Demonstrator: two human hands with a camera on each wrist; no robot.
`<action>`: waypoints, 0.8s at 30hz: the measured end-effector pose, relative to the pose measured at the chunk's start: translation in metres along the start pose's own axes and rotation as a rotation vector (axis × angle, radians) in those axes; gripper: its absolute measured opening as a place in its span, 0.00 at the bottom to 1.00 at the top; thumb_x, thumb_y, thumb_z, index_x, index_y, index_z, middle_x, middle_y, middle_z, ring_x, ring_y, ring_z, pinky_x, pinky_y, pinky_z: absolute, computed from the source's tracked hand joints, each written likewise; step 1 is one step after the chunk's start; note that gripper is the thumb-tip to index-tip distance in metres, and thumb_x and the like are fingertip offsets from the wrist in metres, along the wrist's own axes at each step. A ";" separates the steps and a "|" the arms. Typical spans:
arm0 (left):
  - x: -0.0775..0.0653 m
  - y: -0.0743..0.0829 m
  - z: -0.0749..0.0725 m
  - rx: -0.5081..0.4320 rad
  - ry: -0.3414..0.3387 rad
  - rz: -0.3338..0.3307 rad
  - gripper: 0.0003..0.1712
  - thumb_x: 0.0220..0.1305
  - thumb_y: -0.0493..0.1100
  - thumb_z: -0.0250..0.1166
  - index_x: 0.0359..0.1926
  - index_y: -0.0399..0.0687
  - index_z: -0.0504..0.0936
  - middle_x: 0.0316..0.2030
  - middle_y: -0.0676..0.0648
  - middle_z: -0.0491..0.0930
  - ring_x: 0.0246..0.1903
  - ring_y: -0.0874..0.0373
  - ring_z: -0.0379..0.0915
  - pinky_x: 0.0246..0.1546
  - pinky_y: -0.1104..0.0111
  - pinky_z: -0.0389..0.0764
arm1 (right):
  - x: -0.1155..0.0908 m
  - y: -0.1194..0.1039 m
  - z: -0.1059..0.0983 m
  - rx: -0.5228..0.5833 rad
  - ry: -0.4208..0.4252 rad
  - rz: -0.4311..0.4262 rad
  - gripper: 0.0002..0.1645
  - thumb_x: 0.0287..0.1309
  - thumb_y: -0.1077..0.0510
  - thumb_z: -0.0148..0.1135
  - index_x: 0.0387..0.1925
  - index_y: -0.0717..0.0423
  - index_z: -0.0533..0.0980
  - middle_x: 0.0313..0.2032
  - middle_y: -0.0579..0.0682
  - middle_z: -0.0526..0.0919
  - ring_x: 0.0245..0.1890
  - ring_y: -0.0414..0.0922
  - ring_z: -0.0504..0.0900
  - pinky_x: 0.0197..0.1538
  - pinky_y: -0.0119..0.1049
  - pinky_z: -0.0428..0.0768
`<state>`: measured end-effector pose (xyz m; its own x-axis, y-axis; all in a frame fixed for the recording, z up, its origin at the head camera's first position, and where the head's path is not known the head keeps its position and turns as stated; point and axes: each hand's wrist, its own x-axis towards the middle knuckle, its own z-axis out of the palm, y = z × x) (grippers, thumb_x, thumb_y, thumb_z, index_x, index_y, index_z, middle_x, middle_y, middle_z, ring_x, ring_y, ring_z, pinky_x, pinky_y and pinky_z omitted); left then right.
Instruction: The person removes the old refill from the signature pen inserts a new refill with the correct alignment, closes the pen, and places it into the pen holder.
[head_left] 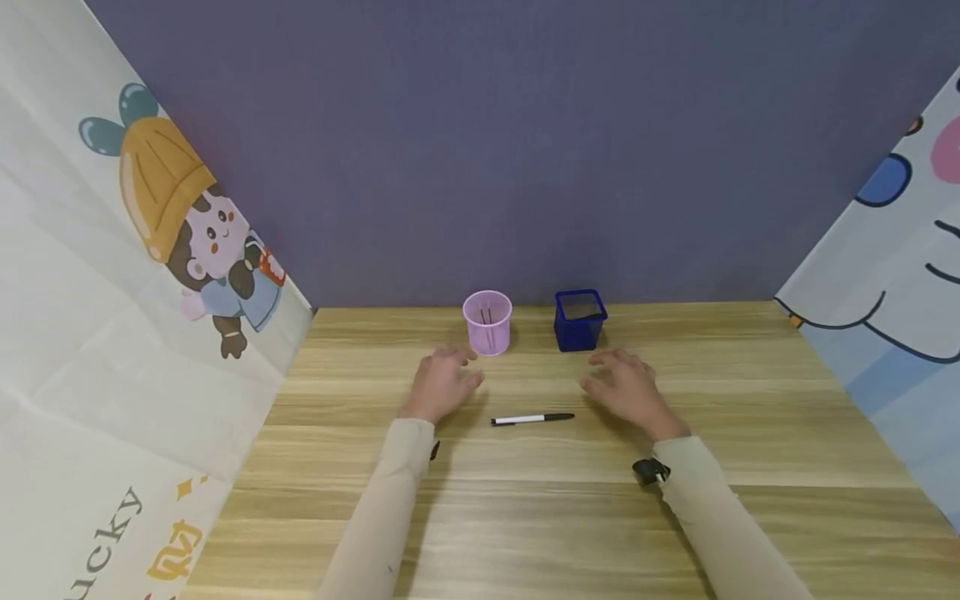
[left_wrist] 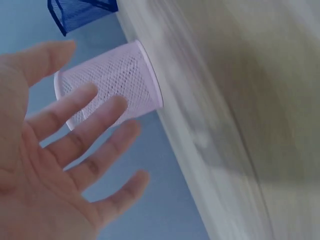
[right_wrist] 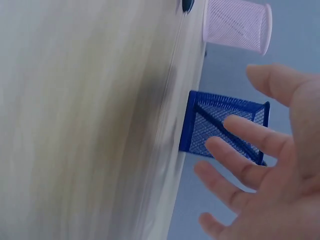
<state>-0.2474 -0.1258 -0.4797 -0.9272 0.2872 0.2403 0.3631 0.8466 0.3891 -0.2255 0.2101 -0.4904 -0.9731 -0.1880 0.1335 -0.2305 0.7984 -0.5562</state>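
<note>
A round pink mesh pen holder (head_left: 490, 333) stands near the back of the table, with thin dark sticks showing inside. To its right is a square blue mesh pen holder (head_left: 577, 333) holding a dark pen-like thing. In front of both lies a white pen (head_left: 531, 419) with a black end. My left hand (head_left: 444, 385) hovers just in front of the pink holder, fingers spread and holding nothing, as the left wrist view shows. My right hand (head_left: 624, 387), also bare with fingers apart, is held near the blue holder (right_wrist: 220, 125).
The wood-grain table (head_left: 525, 517) ends at a dark purple back panel (head_left: 525, 150). White sheets with cartoon prints hang on the left (head_left: 75, 292) and right. A black band (head_left: 651, 472) sits at the right wrist.
</note>
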 end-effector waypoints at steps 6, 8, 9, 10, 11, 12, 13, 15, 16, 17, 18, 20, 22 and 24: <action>-0.002 0.006 0.009 -0.066 -0.089 0.014 0.18 0.64 0.51 0.70 0.50 0.47 0.86 0.44 0.45 0.88 0.43 0.49 0.85 0.48 0.55 0.84 | -0.001 -0.006 0.008 0.019 -0.038 -0.039 0.24 0.66 0.50 0.67 0.57 0.60 0.80 0.53 0.59 0.84 0.57 0.62 0.78 0.63 0.67 0.63; -0.003 0.008 0.011 -0.072 -0.110 0.018 0.17 0.65 0.51 0.70 0.50 0.47 0.86 0.44 0.45 0.88 0.43 0.49 0.85 0.48 0.55 0.84 | -0.001 -0.008 0.010 0.020 -0.056 -0.048 0.21 0.66 0.51 0.66 0.55 0.59 0.80 0.50 0.57 0.85 0.54 0.60 0.79 0.61 0.64 0.65; -0.004 0.009 0.011 -0.075 -0.120 0.021 0.17 0.65 0.51 0.70 0.50 0.48 0.86 0.44 0.45 0.88 0.43 0.49 0.85 0.48 0.55 0.84 | -0.001 -0.009 0.011 0.021 -0.067 -0.052 0.21 0.66 0.52 0.66 0.55 0.59 0.81 0.50 0.56 0.85 0.53 0.59 0.80 0.60 0.64 0.66; -0.004 0.011 0.010 -0.081 -0.130 0.021 0.17 0.65 0.50 0.69 0.50 0.48 0.85 0.44 0.45 0.88 0.43 0.49 0.85 0.49 0.55 0.83 | -0.001 -0.010 0.012 0.026 -0.079 -0.055 0.20 0.66 0.53 0.67 0.54 0.59 0.81 0.49 0.56 0.85 0.52 0.58 0.80 0.59 0.63 0.66; -0.005 0.012 0.010 -0.086 -0.135 0.022 0.17 0.65 0.50 0.69 0.50 0.48 0.85 0.44 0.45 0.88 0.43 0.49 0.85 0.49 0.55 0.83 | -0.002 -0.011 0.013 0.025 -0.087 -0.062 0.18 0.66 0.53 0.67 0.53 0.59 0.81 0.48 0.55 0.85 0.51 0.57 0.81 0.59 0.62 0.68; -0.006 0.013 0.010 -0.091 -0.140 0.025 0.16 0.65 0.49 0.69 0.50 0.47 0.85 0.43 0.45 0.88 0.43 0.49 0.85 0.49 0.55 0.83 | -0.003 -0.011 0.013 0.026 -0.097 -0.072 0.17 0.66 0.54 0.67 0.52 0.58 0.81 0.48 0.54 0.86 0.51 0.56 0.81 0.58 0.62 0.68; -0.006 0.014 0.010 -0.095 -0.145 0.029 0.16 0.65 0.49 0.69 0.50 0.47 0.86 0.43 0.45 0.88 0.43 0.49 0.85 0.49 0.55 0.83 | -0.003 -0.012 0.014 0.029 -0.109 -0.077 0.17 0.65 0.55 0.67 0.52 0.58 0.82 0.47 0.53 0.86 0.50 0.56 0.82 0.58 0.62 0.69; -0.007 0.016 0.011 -0.111 -0.159 0.034 0.15 0.65 0.48 0.70 0.50 0.47 0.86 0.43 0.44 0.88 0.43 0.49 0.85 0.49 0.55 0.83 | -0.004 -0.014 0.015 0.041 -0.135 -0.082 0.15 0.64 0.55 0.68 0.50 0.58 0.82 0.45 0.52 0.86 0.48 0.53 0.83 0.59 0.61 0.70; -0.008 0.017 0.011 -0.119 -0.166 0.034 0.15 0.64 0.47 0.70 0.49 0.46 0.86 0.43 0.45 0.88 0.43 0.49 0.84 0.50 0.55 0.83 | -0.004 -0.014 0.016 0.044 -0.149 -0.088 0.14 0.64 0.55 0.68 0.48 0.57 0.82 0.44 0.50 0.86 0.47 0.52 0.83 0.58 0.60 0.71; -0.009 0.018 0.012 -0.125 -0.174 0.039 0.15 0.64 0.47 0.70 0.49 0.46 0.86 0.42 0.45 0.88 0.43 0.50 0.84 0.50 0.55 0.83 | -0.004 -0.015 0.016 0.043 -0.161 -0.094 0.13 0.63 0.55 0.68 0.47 0.56 0.82 0.42 0.49 0.86 0.46 0.50 0.83 0.58 0.59 0.72; -0.009 0.019 0.012 -0.131 -0.184 0.041 0.16 0.63 0.47 0.71 0.49 0.46 0.86 0.42 0.45 0.88 0.42 0.51 0.84 0.50 0.56 0.83 | -0.004 -0.016 0.016 0.046 -0.175 -0.100 0.12 0.63 0.55 0.68 0.46 0.55 0.82 0.41 0.48 0.86 0.45 0.49 0.83 0.56 0.58 0.72; -0.011 0.021 0.014 -0.149 -0.209 0.044 0.16 0.63 0.48 0.72 0.48 0.46 0.86 0.41 0.47 0.88 0.41 0.53 0.83 0.49 0.58 0.83 | -0.004 -0.017 0.017 0.046 -0.199 -0.104 0.10 0.62 0.55 0.69 0.43 0.53 0.83 0.38 0.46 0.86 0.42 0.46 0.83 0.54 0.55 0.71; -0.012 0.023 0.015 -0.152 -0.228 0.049 0.15 0.62 0.49 0.73 0.46 0.48 0.87 0.39 0.49 0.87 0.40 0.56 0.83 0.48 0.60 0.83 | -0.003 -0.017 0.017 0.037 -0.217 -0.111 0.08 0.61 0.54 0.70 0.41 0.51 0.83 0.36 0.43 0.85 0.40 0.44 0.82 0.52 0.52 0.70; -0.013 0.024 0.015 -0.155 -0.243 0.053 0.12 0.62 0.50 0.74 0.43 0.49 0.87 0.38 0.51 0.88 0.40 0.57 0.82 0.48 0.61 0.83 | -0.003 -0.017 0.017 0.031 -0.231 -0.112 0.08 0.61 0.53 0.71 0.40 0.50 0.82 0.35 0.42 0.85 0.39 0.42 0.81 0.51 0.51 0.69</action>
<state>-0.2277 -0.1024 -0.4866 -0.8946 0.4438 0.0516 0.4041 0.7544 0.5173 -0.2183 0.1869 -0.4955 -0.9152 -0.4030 0.0070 -0.3338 0.7481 -0.5735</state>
